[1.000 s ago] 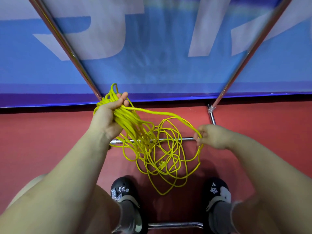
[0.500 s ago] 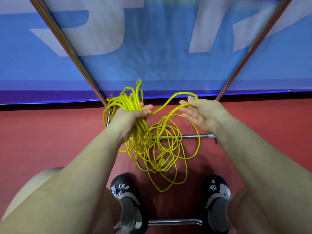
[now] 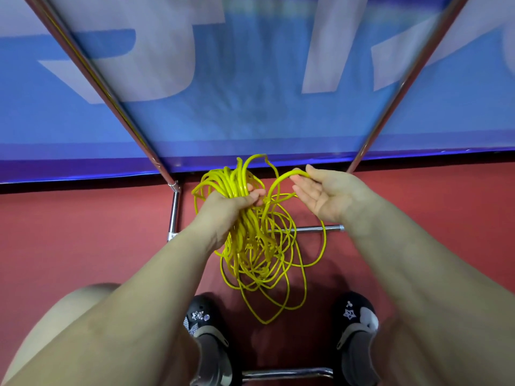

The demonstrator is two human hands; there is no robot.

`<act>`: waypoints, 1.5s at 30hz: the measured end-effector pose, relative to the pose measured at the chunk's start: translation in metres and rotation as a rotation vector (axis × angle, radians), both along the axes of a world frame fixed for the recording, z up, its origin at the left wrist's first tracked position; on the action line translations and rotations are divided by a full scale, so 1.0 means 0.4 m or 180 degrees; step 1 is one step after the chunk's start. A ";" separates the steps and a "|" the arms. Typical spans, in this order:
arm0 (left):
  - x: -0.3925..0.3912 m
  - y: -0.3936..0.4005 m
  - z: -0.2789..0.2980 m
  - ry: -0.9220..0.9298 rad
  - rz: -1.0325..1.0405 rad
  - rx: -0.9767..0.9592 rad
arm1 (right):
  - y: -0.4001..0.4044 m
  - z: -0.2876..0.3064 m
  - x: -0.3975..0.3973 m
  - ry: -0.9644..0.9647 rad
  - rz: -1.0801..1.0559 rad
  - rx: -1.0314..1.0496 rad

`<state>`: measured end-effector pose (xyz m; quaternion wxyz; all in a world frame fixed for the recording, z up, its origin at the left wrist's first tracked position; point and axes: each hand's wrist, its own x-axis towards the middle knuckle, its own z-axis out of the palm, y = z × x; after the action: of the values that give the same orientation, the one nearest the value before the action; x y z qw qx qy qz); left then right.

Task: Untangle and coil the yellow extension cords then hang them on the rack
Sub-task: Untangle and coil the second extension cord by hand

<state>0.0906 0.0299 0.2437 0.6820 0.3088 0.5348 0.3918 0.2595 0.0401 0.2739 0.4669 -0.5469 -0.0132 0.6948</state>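
Person, as my head camera shows them: bare forearms, no sleeves, left hand (image 3: 225, 207) and right hand (image 3: 331, 193) without rings or gloves. I note a bare knee at 8 o'clock. Black clogs (image 3: 207, 330) with star charms, grey straps, at 6 o'clock.

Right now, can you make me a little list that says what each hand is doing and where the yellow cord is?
left hand: grips a thick bunch of yellow cord loops
right hand: palm up, fingers nearly straight, one loop draped over the fingertips
cord: tangled loops hang down from the left hand toward the red floor
rack: shiny metal poles, behind the cord
shoes: black, below the cord
cord hung yet: no
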 end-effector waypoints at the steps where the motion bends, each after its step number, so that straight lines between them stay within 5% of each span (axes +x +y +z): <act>1: 0.003 0.001 0.001 -0.0030 0.0057 -0.0007 | -0.002 0.002 -0.002 0.0027 0.0015 0.0008; 12: 0.007 -0.016 -0.008 0.0753 -0.0692 0.0258 | 0.011 0.019 -0.014 0.0398 0.0003 0.0141; 16: 0.019 -0.013 0.000 0.0383 -0.0326 0.0167 | 0.011 0.041 -0.015 0.0393 0.0464 0.0697; 18: 0.020 -0.006 0.006 0.0004 0.0034 -0.0075 | 0.000 0.045 -0.019 -0.0201 0.1002 0.0918; 21: 0.012 0.012 0.003 -0.0426 0.0478 -0.0434 | -0.033 0.007 -0.031 -0.2649 0.2501 0.1271; 23: 0.006 0.019 0.000 -0.0675 0.0619 -0.0586 | -0.051 -0.044 -0.047 -0.3516 0.3055 0.1522; 36: -0.018 0.026 0.001 -0.0640 0.0659 -0.0495 | -0.054 -0.101 -0.079 -0.2822 0.2897 0.1517; 41: -0.023 0.030 -0.004 -0.0301 0.0766 -0.0458 | -0.049 -0.089 -0.064 -0.3400 0.2891 0.1819; 45: -0.046 0.040 0.001 -0.0314 0.0954 -0.0565 | -0.054 -0.069 -0.041 -0.3932 0.4087 0.1522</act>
<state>0.0722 0.0460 0.2440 0.6659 0.1446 0.5733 0.4550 0.2430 0.0187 0.2463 0.0025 -0.5973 -0.7041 0.3841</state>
